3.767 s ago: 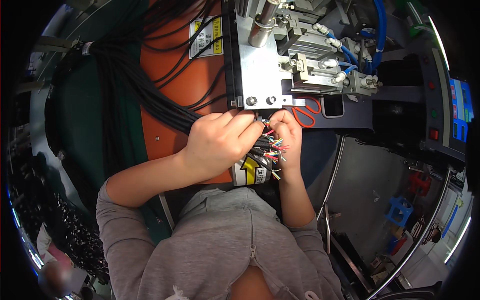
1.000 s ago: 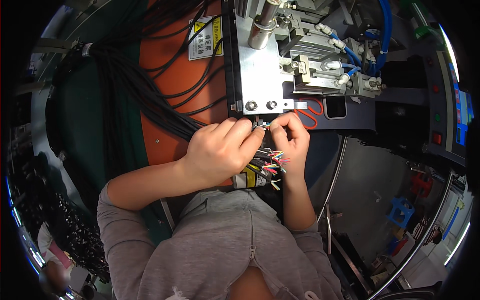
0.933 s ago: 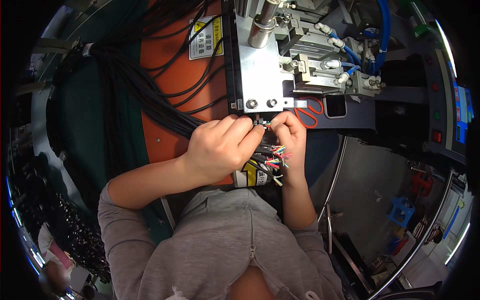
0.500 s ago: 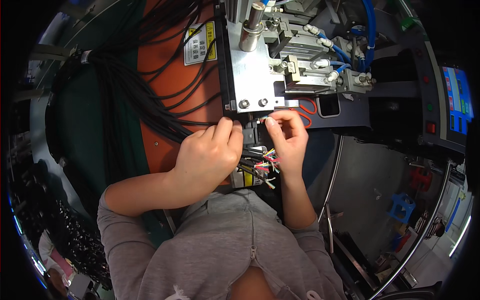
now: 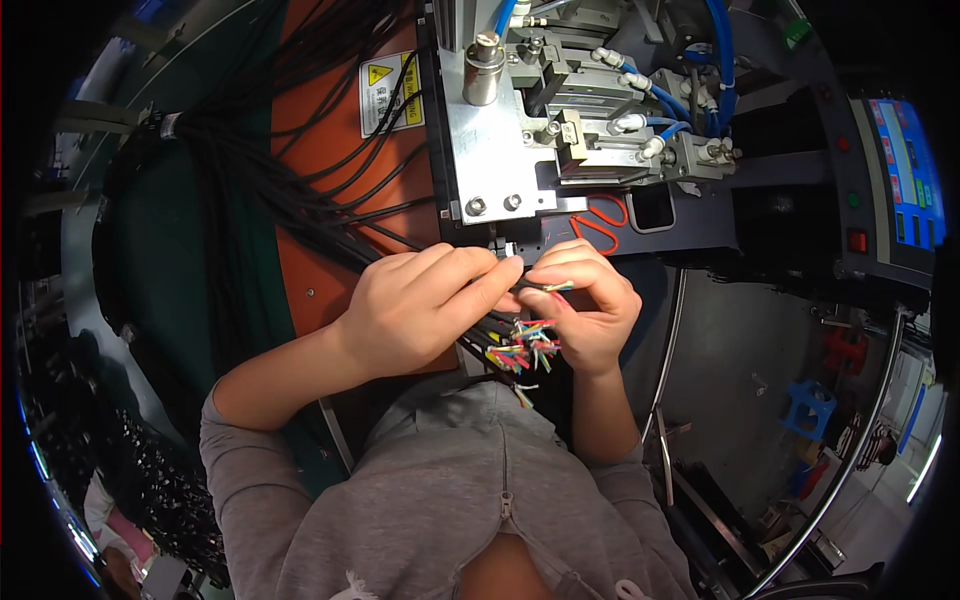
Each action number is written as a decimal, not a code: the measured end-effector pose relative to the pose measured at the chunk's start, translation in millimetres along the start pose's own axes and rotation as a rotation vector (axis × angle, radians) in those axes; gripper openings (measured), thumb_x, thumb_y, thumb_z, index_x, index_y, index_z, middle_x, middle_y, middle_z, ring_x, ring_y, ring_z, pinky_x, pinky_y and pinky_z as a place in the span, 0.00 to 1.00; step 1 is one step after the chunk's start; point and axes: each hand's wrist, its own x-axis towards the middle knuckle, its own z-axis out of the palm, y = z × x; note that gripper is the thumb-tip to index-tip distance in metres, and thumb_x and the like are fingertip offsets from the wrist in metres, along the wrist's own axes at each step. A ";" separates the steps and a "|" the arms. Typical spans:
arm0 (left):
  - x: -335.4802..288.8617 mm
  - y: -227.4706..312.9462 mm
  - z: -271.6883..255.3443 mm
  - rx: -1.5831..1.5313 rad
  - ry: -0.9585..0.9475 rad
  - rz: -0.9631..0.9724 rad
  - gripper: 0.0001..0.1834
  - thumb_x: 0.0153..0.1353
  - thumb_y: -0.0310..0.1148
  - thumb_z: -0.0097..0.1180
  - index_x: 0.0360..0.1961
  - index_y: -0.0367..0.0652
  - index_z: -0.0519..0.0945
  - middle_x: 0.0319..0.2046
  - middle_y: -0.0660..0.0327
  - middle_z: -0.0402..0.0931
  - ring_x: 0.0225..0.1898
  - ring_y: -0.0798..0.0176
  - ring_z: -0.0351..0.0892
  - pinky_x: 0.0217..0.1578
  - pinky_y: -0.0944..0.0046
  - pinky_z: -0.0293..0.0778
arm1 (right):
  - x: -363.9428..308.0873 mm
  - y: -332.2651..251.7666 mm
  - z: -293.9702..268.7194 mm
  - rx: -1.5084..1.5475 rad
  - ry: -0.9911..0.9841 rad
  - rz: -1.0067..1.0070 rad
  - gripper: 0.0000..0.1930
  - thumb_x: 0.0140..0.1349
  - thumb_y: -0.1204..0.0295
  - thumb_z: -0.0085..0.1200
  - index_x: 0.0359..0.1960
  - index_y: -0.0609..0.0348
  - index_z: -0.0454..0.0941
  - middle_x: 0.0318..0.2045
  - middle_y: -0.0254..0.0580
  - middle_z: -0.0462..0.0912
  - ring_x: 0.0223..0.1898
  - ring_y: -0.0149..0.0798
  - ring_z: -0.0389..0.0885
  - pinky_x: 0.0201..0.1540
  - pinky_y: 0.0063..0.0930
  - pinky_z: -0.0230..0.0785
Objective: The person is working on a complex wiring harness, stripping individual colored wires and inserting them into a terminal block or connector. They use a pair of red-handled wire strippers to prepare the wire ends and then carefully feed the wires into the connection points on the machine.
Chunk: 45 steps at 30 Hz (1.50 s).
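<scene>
My left hand [image 5: 420, 305] is closed, its fingertips pinching a black cable [image 5: 524, 283] in front of the machine. From the other side my right hand [image 5: 595, 305] closes its thumb and fingers on the same cable's end, where thin coloured wires [image 5: 553, 287] stick out between them. Below the hands lies a bunch of other black cables, their stripped ends fanned into red, yellow, white and blue wires [image 5: 527, 346]. A small dark fixture with a white piece [image 5: 511, 249] shows just beyond my left fingertips.
A metal plate [image 5: 495, 160] with bolts and air cylinders [image 5: 600, 140] stands straight ahead. Right of it lie red-handled scissors [image 5: 603, 225] beside a rounded dark frame [image 5: 653, 211]. Long black cables [image 5: 250, 180] drape over the orange surface [image 5: 300, 255]. A screen [image 5: 910, 170] is at far right.
Both hands have drawn back from the machine's fixture toward me. A cable end with coloured wires now shows between them. The view has shifted slightly.
</scene>
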 end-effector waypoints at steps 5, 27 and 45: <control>0.4 0.2 0.3 -0.018 0.081 -0.013 0.14 0.47 0.28 0.64 0.37 0.34 0.81 0.27 0.60 0.77 0.23 0.64 0.77 0.21 0.68 0.72 | 2.0 -15.1 28.4 0.131 0.337 -0.005 0.10 0.47 0.82 0.65 0.33 0.65 0.80 0.33 0.44 0.82 0.32 0.37 0.80 0.35 0.26 0.72; -3.1 1.6 10.1 0.199 0.043 0.035 0.12 0.43 0.26 0.60 0.33 0.41 0.81 0.22 0.67 0.66 0.19 0.71 0.67 0.15 0.71 0.62 | 15.0 -21.3 -14.6 0.199 -0.153 0.626 0.06 0.55 0.76 0.61 0.26 0.63 0.76 0.25 0.33 0.78 0.28 0.26 0.73 0.32 0.19 0.64; -4.9 13.7 16.0 0.382 -0.163 -0.127 0.17 0.48 0.27 0.60 0.43 0.45 0.83 0.23 0.66 0.62 0.21 0.71 0.65 0.17 0.72 0.65 | 5.0 2.1 11.4 -0.585 -0.020 0.054 0.04 0.51 0.80 0.57 0.24 0.62 0.74 0.23 0.42 0.75 0.26 0.44 0.72 0.30 0.33 0.65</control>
